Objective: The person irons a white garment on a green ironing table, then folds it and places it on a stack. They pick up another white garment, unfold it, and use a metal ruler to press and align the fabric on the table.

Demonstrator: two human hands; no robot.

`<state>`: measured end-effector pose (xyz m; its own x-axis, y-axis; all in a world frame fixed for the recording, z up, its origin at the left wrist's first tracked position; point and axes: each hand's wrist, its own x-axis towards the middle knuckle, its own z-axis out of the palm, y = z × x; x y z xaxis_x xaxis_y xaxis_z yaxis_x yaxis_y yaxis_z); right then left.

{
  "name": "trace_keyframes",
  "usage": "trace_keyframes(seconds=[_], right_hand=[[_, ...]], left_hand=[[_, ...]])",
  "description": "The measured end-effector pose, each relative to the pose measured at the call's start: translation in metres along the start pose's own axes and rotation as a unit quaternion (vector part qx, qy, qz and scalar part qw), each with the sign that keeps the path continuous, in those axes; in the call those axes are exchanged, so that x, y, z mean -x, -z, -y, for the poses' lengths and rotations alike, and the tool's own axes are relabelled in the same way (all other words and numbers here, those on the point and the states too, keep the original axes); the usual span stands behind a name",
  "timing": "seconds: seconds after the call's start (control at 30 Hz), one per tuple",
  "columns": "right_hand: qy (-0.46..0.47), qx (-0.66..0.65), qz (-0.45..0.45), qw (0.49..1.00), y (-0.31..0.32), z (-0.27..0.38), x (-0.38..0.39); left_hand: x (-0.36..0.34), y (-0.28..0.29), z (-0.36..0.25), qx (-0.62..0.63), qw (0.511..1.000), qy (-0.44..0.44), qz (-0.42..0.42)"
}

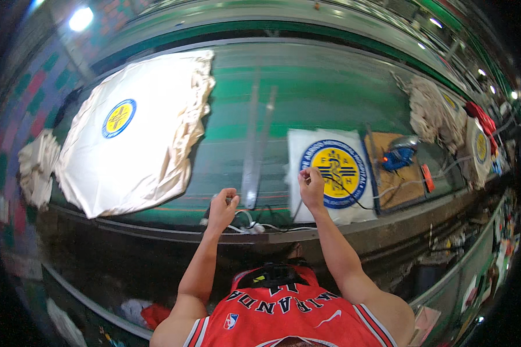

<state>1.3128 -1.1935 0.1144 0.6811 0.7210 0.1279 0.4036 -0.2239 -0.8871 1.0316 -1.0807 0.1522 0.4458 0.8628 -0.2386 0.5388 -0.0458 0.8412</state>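
Observation:
My left hand [221, 209] is raised above the table's near edge, beside a long metal ruler [250, 184]. Its fingers are curled in toward the thumb. Over the left edge of a white sheet with a large round blue and yellow emblem [352, 168], my right hand [311, 186] has its fingers pinched together. Whatever either hand may hold is too small to make out. A thin dark cord [347, 194] crosses the emblem. To the left lies a spread stack of cream cloth pieces [150, 133], the top one bearing a smaller emblem of the same kind.
Right of the sheet, a blue iron [398, 157] with a lit orange lamp rests on a brown board [396, 188]. White cables and a socket block [256, 229] lie along the near edge. Crumpled cloth [437, 110] is at the far right, more [39, 165] at the left end.

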Motion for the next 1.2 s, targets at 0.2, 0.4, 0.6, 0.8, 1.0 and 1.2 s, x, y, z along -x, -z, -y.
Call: trace_keyframes(seconds=[0.2, 0.4, 0.6, 0.8, 1.0, 1.2], right_hand=[[0.014, -0.033, 0.111, 0.993, -0.127, 0.116, 0.069], [0.048, -0.051, 0.249, 0.966, -0.246, 0.221, 0.137], [0.092, -0.061, 0.394, 0.913, -0.348, 0.298, 0.201], [0.180, 0.022, 0.502, 0.846, -0.408, 0.342, 0.246], [0.253, 0.042, 0.569, 0.782, -0.446, 0.376, 0.275], [0.271, 0.060, 0.597, 0.753, -0.501, 0.411, 0.295]], left_hand=[[0.083, 0.154, 0.068, 0.020, 0.995, 0.043, -0.090], [0.153, 0.276, 0.132, 0.030, 0.985, 0.097, -0.142], [0.216, 0.371, 0.180, 0.024, 0.971, 0.145, -0.189], [0.271, 0.427, 0.217, 0.033, 0.954, 0.159, -0.253], [0.318, 0.454, 0.236, 0.040, 0.942, 0.189, -0.275], [0.338, 0.493, 0.267, 0.040, 0.930, 0.201, -0.305]])
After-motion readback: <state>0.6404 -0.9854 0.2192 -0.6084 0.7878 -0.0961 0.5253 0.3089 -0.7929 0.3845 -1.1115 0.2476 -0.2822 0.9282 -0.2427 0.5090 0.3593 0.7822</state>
